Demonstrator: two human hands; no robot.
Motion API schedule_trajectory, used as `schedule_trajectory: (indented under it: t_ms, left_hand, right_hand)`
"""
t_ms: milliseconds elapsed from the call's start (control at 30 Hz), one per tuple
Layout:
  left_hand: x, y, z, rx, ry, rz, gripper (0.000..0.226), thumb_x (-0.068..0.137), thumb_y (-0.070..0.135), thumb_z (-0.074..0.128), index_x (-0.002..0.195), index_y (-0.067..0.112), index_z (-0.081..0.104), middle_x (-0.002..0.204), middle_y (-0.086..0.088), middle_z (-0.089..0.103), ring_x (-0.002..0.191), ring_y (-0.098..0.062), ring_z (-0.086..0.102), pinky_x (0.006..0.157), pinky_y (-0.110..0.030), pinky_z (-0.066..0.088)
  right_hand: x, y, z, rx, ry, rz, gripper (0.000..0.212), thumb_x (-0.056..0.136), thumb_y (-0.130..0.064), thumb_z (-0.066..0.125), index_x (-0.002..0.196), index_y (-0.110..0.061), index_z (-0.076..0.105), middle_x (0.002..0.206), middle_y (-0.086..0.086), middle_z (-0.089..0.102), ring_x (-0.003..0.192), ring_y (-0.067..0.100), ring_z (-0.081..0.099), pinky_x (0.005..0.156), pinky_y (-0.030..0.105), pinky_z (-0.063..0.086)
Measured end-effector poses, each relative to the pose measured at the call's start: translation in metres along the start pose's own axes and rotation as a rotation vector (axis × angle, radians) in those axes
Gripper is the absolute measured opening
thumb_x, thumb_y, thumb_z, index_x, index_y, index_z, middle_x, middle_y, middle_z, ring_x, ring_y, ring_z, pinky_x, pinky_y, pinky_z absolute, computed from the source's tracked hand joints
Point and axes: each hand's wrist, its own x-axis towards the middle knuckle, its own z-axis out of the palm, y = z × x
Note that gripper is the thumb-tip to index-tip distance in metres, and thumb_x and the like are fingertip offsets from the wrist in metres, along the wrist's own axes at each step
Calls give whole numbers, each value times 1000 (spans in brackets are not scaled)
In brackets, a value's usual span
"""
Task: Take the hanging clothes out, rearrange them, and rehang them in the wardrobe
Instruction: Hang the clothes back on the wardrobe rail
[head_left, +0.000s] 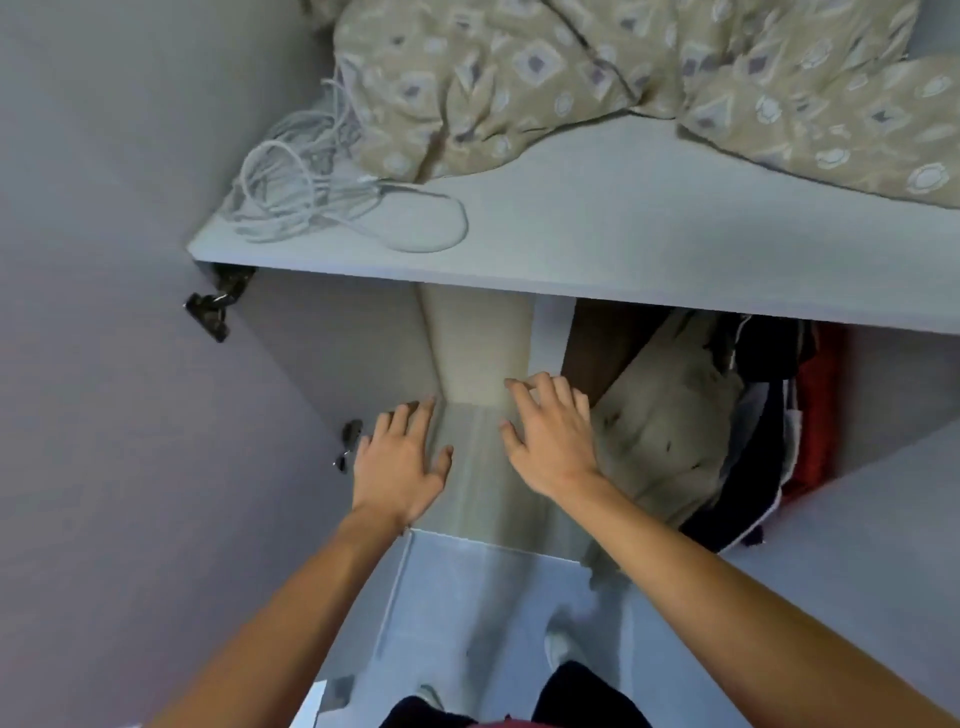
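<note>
Inside the wardrobe (322, 343), my left hand (400, 462) and right hand (548, 441) spread flat, holding nothing, hanging clothes (685, 415) bunched right, tops hidden behind the shelf (571, 270), hangers unseen.

Patterned beige duvet (623, 78) bunched on the upper shelf (623, 244), coiled white cable (311, 192) beside it (touching)
</note>
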Motion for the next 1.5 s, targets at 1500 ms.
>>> schedule_trajectory:
  t_ms: [1500]
  left_hand:
    - [-744,-316,-95,-41,572,-1853,68,94,60,45,156,31,48,154,1,51,138,-28,46,102,-47,45]
  right_hand:
    - [-388,-752,128,411,-571,-1646,55,97,-55,50,148,-33,46,143,-12,47,134,15,43,102,39,42]
